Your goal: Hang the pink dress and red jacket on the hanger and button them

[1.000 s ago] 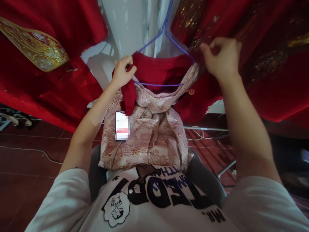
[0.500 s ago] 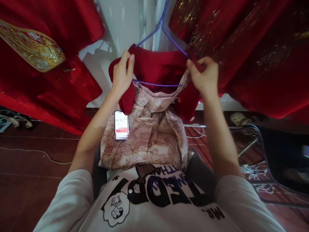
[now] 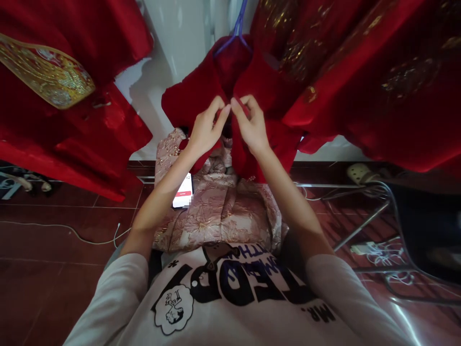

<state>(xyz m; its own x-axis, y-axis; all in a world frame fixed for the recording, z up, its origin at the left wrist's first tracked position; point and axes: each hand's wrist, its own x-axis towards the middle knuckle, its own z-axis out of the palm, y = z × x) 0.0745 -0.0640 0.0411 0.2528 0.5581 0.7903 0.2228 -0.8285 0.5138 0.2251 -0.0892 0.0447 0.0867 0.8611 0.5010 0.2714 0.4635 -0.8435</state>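
Observation:
A red garment (image 3: 192,91) hangs from a purple wire hanger (image 3: 240,24) in front of me, its two front edges drawn close together. My left hand (image 3: 208,127) pinches one front edge between thumb and fingers. Opposite it, almost touching, my right hand (image 3: 252,127) pinches the other edge. Pink brocade fabric (image 3: 212,216) with a raised floral pattern lies bunched over my lap below the red cloth. On that fabric, partly behind my left forearm, rests a phone (image 3: 183,198) with a lit screen.
Red garments with gold decoration hang at left (image 3: 118,125) and right (image 3: 360,115). A metal-framed chair (image 3: 399,226) stands at right, near a pale clog (image 3: 356,173) and tangled white cables (image 3: 382,252). Another cable (image 3: 79,239) crosses the tiled floor at left.
Both hands have moved inward from far apart to nearly meeting, bringing the red front edges together. The hanger's lower bar is now covered, and the brocade at the neckline has dropped from view.

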